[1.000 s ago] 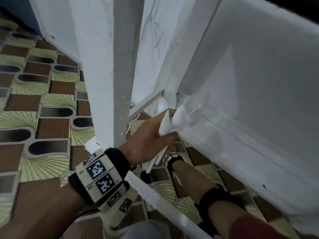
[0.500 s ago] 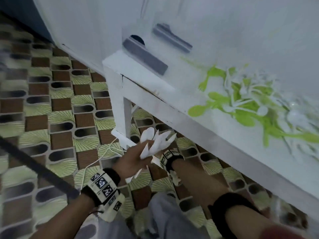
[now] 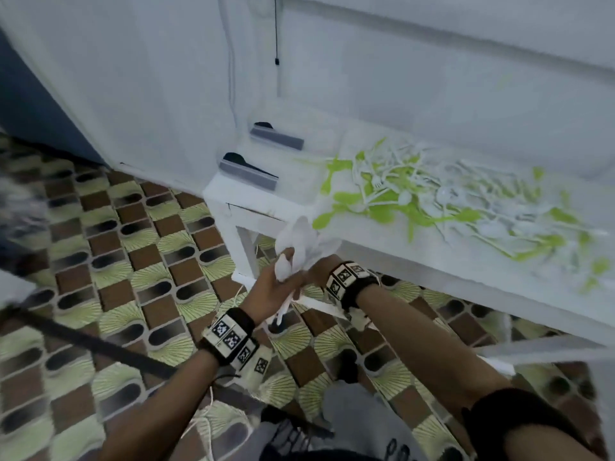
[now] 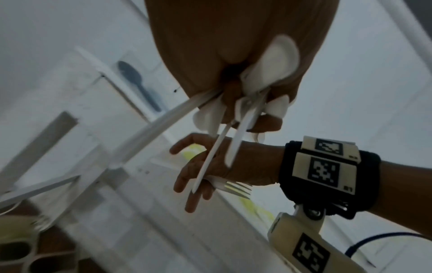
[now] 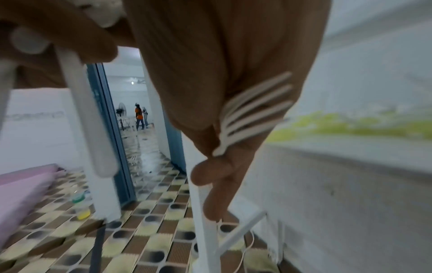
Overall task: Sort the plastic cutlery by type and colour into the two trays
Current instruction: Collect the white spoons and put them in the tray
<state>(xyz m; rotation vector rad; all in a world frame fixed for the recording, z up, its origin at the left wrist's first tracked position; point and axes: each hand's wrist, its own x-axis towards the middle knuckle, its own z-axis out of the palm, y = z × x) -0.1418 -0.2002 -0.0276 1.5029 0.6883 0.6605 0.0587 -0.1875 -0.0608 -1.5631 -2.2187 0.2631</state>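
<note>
The white surface point(image 3: 382, 261) runs from the centre of the head view down to the lower right, and most of the task's cutlery lies loose on it: a tangled heap of green and white cutlery point(image 3: 432, 197) spread across the right half of the frame, unsorted by type or colour. At the surface's near left corner, upper centre of the frame, stand the two trays point(image 3: 263, 161), each showing a grey front edge and a dark printed outline — in the left wrist view one outline reads as a spoon, presumably a label for what belongs there. Below the surface edge, at centre frame, both hands meet off the tabletop. The left hand point(image 3: 273, 287) has its fingers point(image 4: 266, 123) curled round a bundle of white spoons point(image 3: 299, 241), bowls fanned upward and handles trailing down, likely so one type is carried together to a tray. The right hand point(image 3: 319, 271) sits just beside it, its fingers pinching a white fork point(image 5: 252, 109) against the palm, seemingly kept apart from the spoons. The room has white walls and a floor point(image 3: 133, 261) tiled in brown, green and dark ovals; a black cord point(image 3: 276, 31) hangs at top centre, and the right wrist view shows an open doorway with people standing far off.
</note>
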